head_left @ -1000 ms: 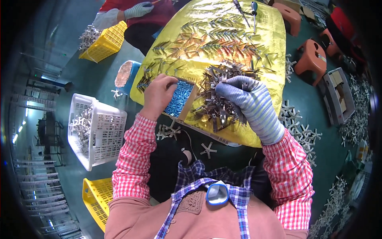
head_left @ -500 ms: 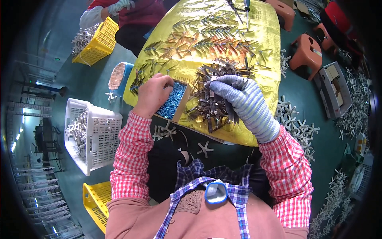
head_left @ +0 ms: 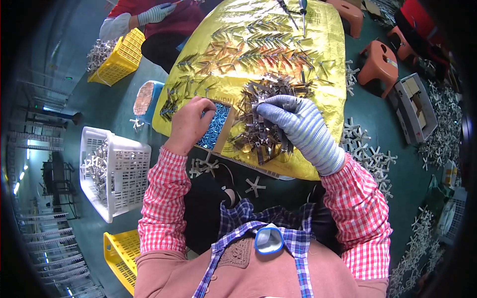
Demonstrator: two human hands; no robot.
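My bare left hand (head_left: 190,124) is at the left side of a shallow cardboard box of small blue screws (head_left: 216,122), its fingers bent in and closed. What they hold, if anything, is hidden. My right hand (head_left: 304,126), in a striped knit glove, is closed over a heap of dark metal brackets (head_left: 263,145). Between its thumb and fingertips is a thin metal bracket (head_left: 261,102). Beyond both hands, rows of V-shaped metal pieces (head_left: 268,40) lie across the yellow sheet (head_left: 330,99).
Two screwdrivers (head_left: 303,15) lie at the sheet's far edge. A white basket (head_left: 130,171) stands left and a yellow crate (head_left: 126,57) far left. Orange stools (head_left: 378,67) and star-shaped metal parts (head_left: 365,154) are at right. A co-worker's gloved hand (head_left: 158,14) shows at far left.
My hands stay almost in place, the left still at the screw box and the right over the heap. The co-worker's gloved hand has moved and now holds a thin orange object.
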